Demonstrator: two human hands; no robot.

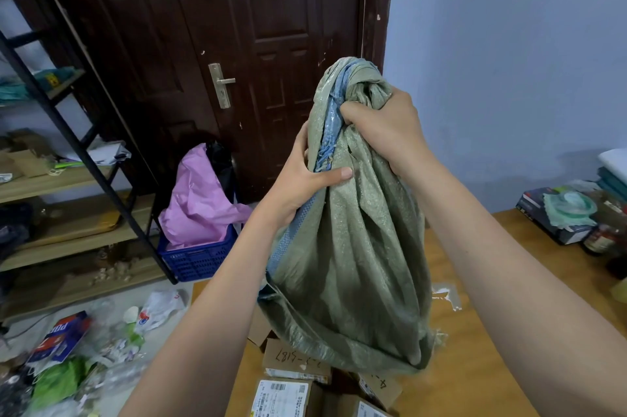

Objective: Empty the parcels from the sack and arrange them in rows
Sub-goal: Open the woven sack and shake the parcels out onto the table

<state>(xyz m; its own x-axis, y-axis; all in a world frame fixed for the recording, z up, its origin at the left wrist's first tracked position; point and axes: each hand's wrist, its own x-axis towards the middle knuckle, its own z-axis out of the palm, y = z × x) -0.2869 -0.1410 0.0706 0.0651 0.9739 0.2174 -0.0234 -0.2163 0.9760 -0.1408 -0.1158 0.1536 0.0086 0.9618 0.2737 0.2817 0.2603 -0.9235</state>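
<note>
Both hands are gripping the green woven sack (346, 247) up high, bottom end bunched at top, mouth hanging down over the wooden table (481, 331). Left hand (302, 179) is clamping the blue-striped seam w/ thumb pressing across the fabric; right hand (383, 131) is fisting the gathered cloth just above it. Cardboard parcels (295, 369) are lying in a loose heap on the table right under the sack's mouth, some w/ printed labels, one w/ handwritten numbers, none in rows yet. The sack is looking slack & mostly flat, so prob. near empty, tho can't tell if anything's still inside. To do this step well: keeping the mouth low & over the table, not past its left edge where the floor clutter (84, 359) is sitting; shaking gently while holding the bottom corners so any stuck parcel is sliding out; feeling along the fabric for lumps before putting it aside. Then the sorting is starting.
</note>
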